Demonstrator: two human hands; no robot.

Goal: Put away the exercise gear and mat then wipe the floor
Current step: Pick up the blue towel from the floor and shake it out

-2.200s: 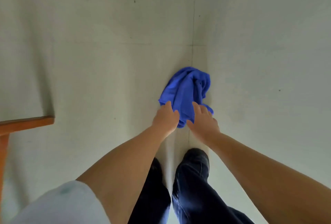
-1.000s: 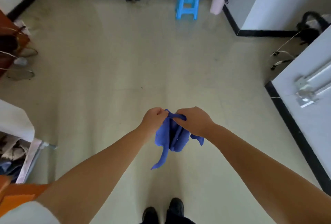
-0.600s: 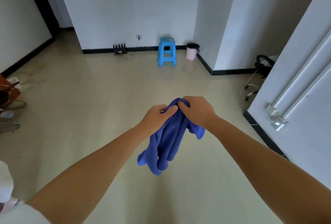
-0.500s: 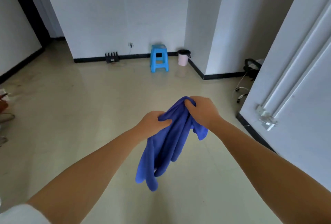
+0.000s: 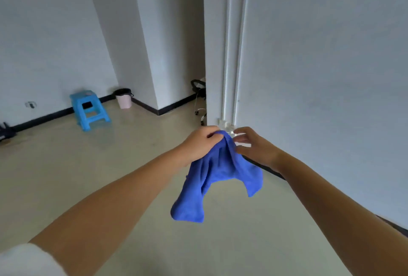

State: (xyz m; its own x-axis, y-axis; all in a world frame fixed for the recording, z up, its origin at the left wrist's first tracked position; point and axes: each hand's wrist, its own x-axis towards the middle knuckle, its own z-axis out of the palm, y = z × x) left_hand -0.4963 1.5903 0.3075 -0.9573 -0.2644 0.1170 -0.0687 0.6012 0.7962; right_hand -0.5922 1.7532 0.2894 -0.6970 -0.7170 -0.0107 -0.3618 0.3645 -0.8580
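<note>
A blue cloth point(image 5: 218, 174) hangs in the air in front of me, above the beige floor point(image 5: 66, 176). My left hand point(image 5: 198, 143) grips its bunched top edge. Two flaps droop down, the longer one to the lower left. My right hand point(image 5: 254, 145) is close against the cloth's right fold with its fingers straightened and spread, touching the fabric; its thumb is hidden. No mat or exercise gear is in view.
A white wall with vertical pipes point(image 5: 231, 54) stands close on the right. A blue plastic stool point(image 5: 89, 110) and a pink bin point(image 5: 123, 99) sit against the far wall. A black chair base and cables point(image 5: 198, 90) lie behind the pillar.
The cloth came up off the floor in both hands and the view rose and swung right toward the wall. My right hand has loosened from a grip to spread fingers.
</note>
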